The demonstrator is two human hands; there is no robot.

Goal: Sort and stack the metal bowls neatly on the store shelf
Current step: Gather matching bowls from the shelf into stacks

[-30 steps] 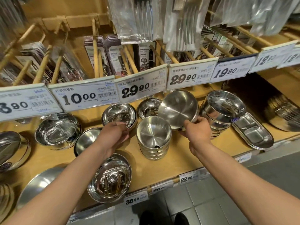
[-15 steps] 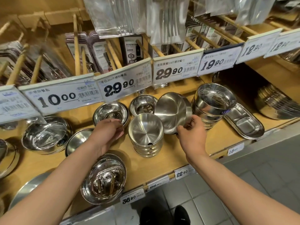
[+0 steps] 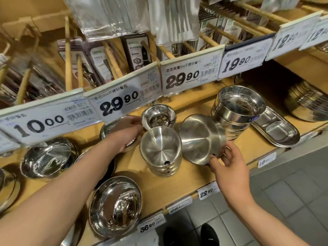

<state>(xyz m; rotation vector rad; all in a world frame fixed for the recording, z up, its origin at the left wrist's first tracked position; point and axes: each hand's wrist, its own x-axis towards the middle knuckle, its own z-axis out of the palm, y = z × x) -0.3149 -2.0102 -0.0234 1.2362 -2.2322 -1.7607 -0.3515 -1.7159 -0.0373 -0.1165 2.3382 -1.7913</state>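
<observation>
The right hand (image 3: pixel 228 166) pinches a tilted bowl (image 3: pixel 200 138) by its lower rim, just right of the stack (image 3: pixel 160 151); the left hand (image 3: pixel 126 134), fingers loosely extended, covers another bowl (image 3: pixel 106 128).

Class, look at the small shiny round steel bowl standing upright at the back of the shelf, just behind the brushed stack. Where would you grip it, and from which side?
Pinch the rim of the small shiny steel bowl from above, at its left edge. It sits upright with its mouth open; the brushed bowl stack blocks the front, and the left hand is already beside that edge.
</observation>
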